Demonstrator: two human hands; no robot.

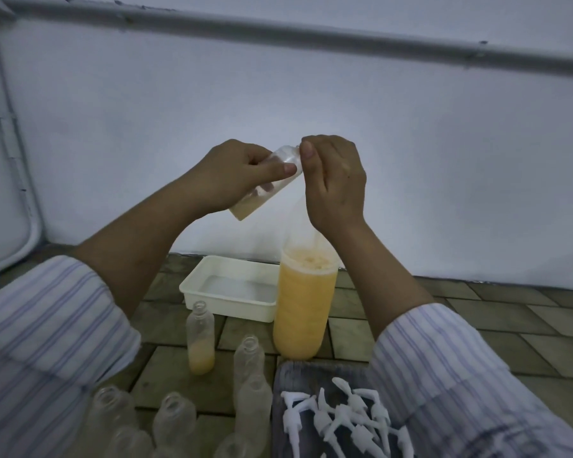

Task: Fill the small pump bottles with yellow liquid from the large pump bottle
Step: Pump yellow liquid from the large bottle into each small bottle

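Note:
My left hand (235, 173) grips a small clear bottle (278, 183), tilted, with a little yellow liquid pooled at its lower end. The bottle's open mouth points up and right, against the thumb of my right hand (338, 186). That hand is curled over the top of the large bottle (303, 309), whose clear neck tapers up into the palm; the pump head is hidden under the fingers. Yellow liquid with foam on top fills most of the large bottle, which stands on the tiled floor. Another small bottle (201, 338), upright and uncapped, holds yellow liquid in its bottom third.
Several empty small bottles (248, 361) stand uncapped at the lower left. A dark tray (285, 371) at the lower middle holds several white pump heads (341, 421). A white rectangular tub (209, 269) sits behind the large bottle, near the wall.

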